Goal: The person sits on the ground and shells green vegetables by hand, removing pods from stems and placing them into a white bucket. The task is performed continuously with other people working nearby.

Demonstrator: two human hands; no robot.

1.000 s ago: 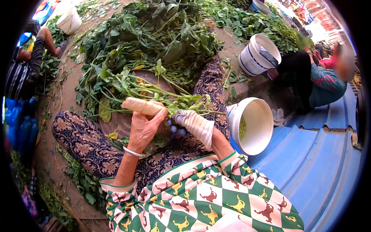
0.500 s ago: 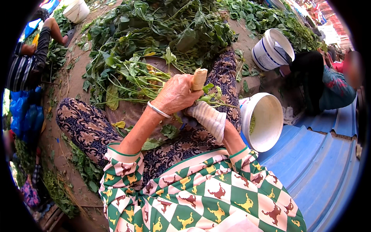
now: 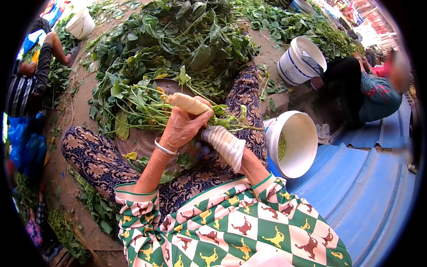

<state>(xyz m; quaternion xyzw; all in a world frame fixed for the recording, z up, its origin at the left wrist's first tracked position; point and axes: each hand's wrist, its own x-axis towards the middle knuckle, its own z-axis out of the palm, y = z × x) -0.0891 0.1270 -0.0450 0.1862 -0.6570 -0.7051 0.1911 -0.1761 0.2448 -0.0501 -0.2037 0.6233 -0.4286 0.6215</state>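
Note:
My bare left hand [image 3: 179, 128], with a silver bangle at the wrist, closes around a thick, pale tan cylindrical piece [image 3: 187, 103]. Its blunt end points left; I cannot tell its kind. Just right of it is my right hand [image 3: 217, 139] in an off-white knit glove, its fingers mostly hidden below the left hand. Leafy green stalks [image 3: 144, 109] lie behind and under both hands, and one stem with green pods [image 3: 229, 121] runs out to the right. Between my patterned trouser legs, loose leaves [image 3: 187, 161] rest on a brown surface.
A big heap of leafy plants [image 3: 178, 49] rises ahead. At my right knee a white bucket [image 3: 307, 147] lies tipped, green pods inside. Another white bucket [image 3: 291, 66] stands beyond, near a seated person [image 3: 378, 98]. Blue corrugated sheeting [image 3: 347, 182] covers the right. Another person [image 3: 26, 84] sits far left.
Both hands have shifted left. The tan piece has swung from pointing up to pointing left, and the left hand has turned with it. The whole view has shifted slightly.

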